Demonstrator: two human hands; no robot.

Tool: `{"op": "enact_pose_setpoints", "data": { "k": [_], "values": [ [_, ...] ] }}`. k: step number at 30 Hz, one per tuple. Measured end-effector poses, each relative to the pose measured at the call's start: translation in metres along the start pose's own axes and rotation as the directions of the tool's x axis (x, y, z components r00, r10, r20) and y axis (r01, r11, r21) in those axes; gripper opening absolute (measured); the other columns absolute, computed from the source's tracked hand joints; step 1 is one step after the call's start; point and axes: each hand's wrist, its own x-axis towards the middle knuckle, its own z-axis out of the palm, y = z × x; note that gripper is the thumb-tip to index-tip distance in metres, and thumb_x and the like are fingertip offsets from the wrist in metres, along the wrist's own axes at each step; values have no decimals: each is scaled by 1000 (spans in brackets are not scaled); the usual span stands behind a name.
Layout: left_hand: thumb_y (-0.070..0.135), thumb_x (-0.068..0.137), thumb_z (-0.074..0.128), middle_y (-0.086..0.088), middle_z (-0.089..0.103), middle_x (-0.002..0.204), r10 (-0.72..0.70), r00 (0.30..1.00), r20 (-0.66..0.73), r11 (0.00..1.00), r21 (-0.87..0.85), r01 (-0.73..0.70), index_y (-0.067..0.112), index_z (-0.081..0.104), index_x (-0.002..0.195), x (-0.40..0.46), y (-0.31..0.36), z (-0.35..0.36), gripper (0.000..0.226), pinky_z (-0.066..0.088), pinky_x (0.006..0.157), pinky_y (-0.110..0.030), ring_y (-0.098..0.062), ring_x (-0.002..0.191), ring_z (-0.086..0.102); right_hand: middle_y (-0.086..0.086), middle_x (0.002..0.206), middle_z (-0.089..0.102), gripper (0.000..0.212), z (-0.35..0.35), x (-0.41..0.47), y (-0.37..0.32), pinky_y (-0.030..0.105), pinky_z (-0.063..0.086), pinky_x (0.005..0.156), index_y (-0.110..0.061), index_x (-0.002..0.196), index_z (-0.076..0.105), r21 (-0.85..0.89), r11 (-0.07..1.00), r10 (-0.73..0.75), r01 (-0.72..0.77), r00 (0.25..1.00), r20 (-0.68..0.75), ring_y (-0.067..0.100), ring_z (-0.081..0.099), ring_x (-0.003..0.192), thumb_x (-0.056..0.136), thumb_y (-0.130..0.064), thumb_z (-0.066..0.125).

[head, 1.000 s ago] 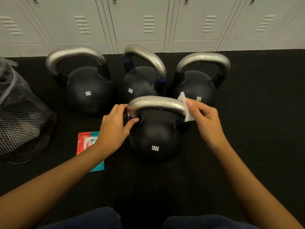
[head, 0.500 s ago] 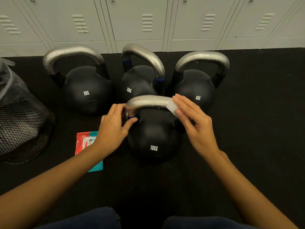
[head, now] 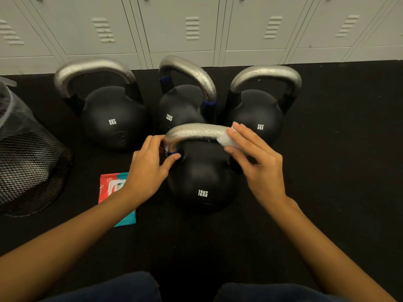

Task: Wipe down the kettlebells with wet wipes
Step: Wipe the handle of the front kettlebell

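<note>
A black 12 kg kettlebell (head: 201, 179) with a silver handle stands on the dark floor right in front of me. My left hand (head: 148, 168) grips the left end of its handle, thumb curled under the bar. My right hand (head: 255, 162) presses a white wet wipe (head: 226, 139) onto the right end of the handle, fingers laid over the wipe. Behind stand three more black kettlebells: a left one (head: 111, 118), a middle 12 kg one (head: 178, 107) and a right 8 kg one (head: 257, 114).
A red and teal wet wipe pack (head: 109, 188) lies on the floor under my left forearm. A black mesh bin (head: 26, 166) with a plastic liner stands at the far left. Grey lockers (head: 183, 29) line the back. My knees show at the bottom edge.
My right hand has folded the wipe down over the right end of the handle and slid it a little along the bar. The left hand has kept its grip.
</note>
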Motion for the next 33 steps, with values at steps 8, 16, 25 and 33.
{"op": "enact_pose_setpoints", "data": {
  "k": [8, 16, 25, 33],
  "values": [
    [28, 86, 67, 0, 51, 106, 10, 1000, -14, 1000, 0, -10, 12, 53, 120, 0, 0, 0, 40, 46, 89, -51, -19, 98, 56, -12, 137, 56, 40, -14, -4, 6, 29, 38, 113, -21, 134, 54, 233, 936, 248, -265, 964, 97, 6, 48, 134, 94, -17, 59],
    [28, 86, 68, -3, 52, 107, 11, 1000, -18, 1000, 5, -11, 9, 53, 123, 0, -1, 0, 44, 47, 89, -49, -20, 99, 56, -4, 128, 66, 30, -9, 39, -18, 27, 41, 108, -12, 124, 68, 78, 992, 72, -97, 959, 273, 3, 55, 125, 103, -20, 48],
    [27, 84, 70, -2, 54, 107, 4, 1000, -26, 1000, -9, -4, 11, 54, 124, 2, -1, 0, 46, 47, 90, -48, -18, 99, 56, 11, 127, 65, 29, -10, 14, -6, 38, 44, 108, 1, 116, 68, 112, 994, -15, 6, 996, 83, 19, 58, 126, 87, 3, 69],
    [29, 84, 70, -3, 55, 109, -5, 1000, -15, 1000, -19, 5, 11, 53, 126, 3, -3, -1, 48, 47, 91, -49, -19, 100, 56, 12, 129, 57, 31, -13, 14, -8, 25, 44, 103, -3, 117, 69, 13, 1000, 20, -20, 999, 49, 13, 57, 120, 87, -10, 72]
  ]
}}
